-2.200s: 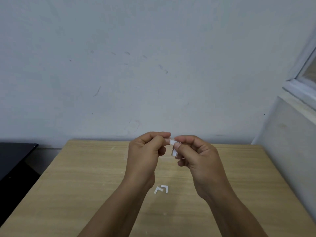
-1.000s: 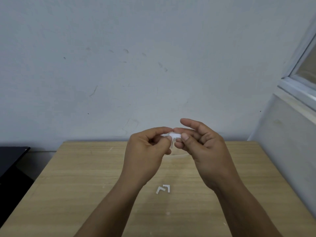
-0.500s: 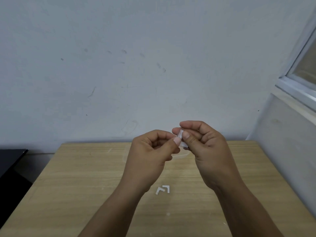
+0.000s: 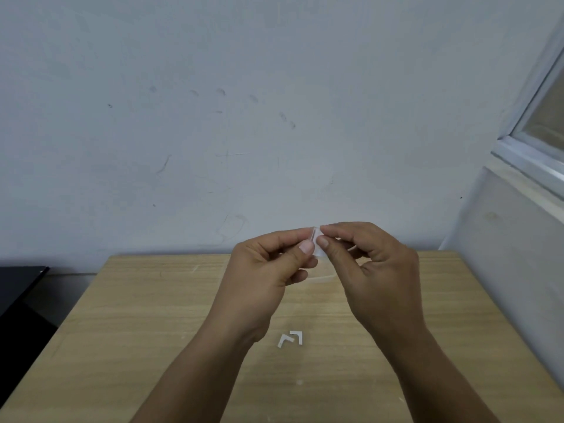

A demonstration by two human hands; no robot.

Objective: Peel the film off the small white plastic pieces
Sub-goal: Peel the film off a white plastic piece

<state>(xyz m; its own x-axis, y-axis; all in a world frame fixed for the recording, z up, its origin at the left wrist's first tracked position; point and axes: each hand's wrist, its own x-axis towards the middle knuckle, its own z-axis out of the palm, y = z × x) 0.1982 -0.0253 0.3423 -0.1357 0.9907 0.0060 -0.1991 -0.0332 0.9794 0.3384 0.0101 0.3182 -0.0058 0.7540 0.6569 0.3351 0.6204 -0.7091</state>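
Observation:
Both hands are raised above the far half of a wooden table [image 4: 152, 315]. My left hand [image 4: 268, 267] pinches a small white plastic piece [image 4: 314, 233] between thumb and forefinger. My right hand [image 4: 375, 270] pinches the same piece, or its film, from the right; the fingertips nearly touch. A pale translucent film [image 4: 320, 254] hangs just below the fingertips. Two small white L-shaped pieces [image 4: 291, 337] lie side by side on the table below the hands.
A grey wall rises directly behind the table. A window frame [image 4: 531, 154] and a ledge stand at the right. A black surface [image 4: 18, 285] sits beyond the table's left edge. A tiny white speck [image 4: 299, 382] lies nearer on the tabletop.
The hands have stayed together at the same height, reworking their pinch. My right fingers, extended a second ago, have curled in, and the film now shows below the fingertips.

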